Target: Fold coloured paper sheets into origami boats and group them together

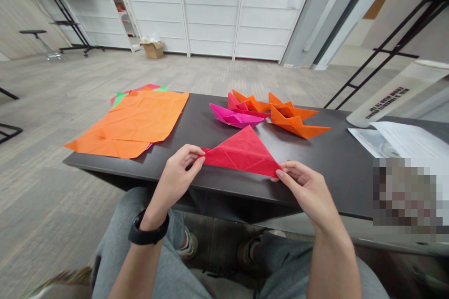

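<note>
Cardboard box (153, 51) w/ crumpled white material (150, 39) atop sits on bkgd. floor as L hand (178, 168) and R hand (306, 180) pinch opp. ends of creased, triangular-peaked red paper (242, 153) above dark tabletop (198, 124), nr. pointed orange boats (296, 124) of folded paper.

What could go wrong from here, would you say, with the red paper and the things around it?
The red paper, pinched near its ends by the left hand and right hand, might crease or tear if pulled hard. Its peak might nudge the magenta folded boat just beyond. The orange sheet appears to overhang the table, so it could slip.
</note>
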Motion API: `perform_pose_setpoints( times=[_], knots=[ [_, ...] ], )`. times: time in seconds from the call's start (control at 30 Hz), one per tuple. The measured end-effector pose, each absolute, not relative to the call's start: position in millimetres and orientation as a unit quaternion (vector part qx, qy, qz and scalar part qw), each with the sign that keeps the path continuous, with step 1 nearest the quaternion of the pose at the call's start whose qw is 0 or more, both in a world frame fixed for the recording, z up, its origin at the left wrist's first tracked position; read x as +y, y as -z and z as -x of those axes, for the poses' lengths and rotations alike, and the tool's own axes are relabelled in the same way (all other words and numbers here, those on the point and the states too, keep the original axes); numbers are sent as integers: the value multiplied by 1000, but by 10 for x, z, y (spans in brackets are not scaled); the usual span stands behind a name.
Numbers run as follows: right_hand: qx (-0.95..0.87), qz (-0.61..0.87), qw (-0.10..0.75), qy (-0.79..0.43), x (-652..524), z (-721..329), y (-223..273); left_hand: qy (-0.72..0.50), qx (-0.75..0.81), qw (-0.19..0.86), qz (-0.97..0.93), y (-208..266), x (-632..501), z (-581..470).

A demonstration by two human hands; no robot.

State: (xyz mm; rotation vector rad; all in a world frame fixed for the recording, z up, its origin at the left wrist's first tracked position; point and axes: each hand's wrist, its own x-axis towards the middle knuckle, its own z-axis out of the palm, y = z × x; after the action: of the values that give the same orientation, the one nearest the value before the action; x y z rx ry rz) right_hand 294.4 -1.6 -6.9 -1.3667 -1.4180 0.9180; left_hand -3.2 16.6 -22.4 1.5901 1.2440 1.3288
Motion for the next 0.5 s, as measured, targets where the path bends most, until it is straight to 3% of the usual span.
perform_pose_setpoints(
  times=[0.5],
  knots=[
    [-562, 551, 484, -382, -16, -2946, 73, -457, 481, 352, -660, 172, 145, 59]
  ],
)
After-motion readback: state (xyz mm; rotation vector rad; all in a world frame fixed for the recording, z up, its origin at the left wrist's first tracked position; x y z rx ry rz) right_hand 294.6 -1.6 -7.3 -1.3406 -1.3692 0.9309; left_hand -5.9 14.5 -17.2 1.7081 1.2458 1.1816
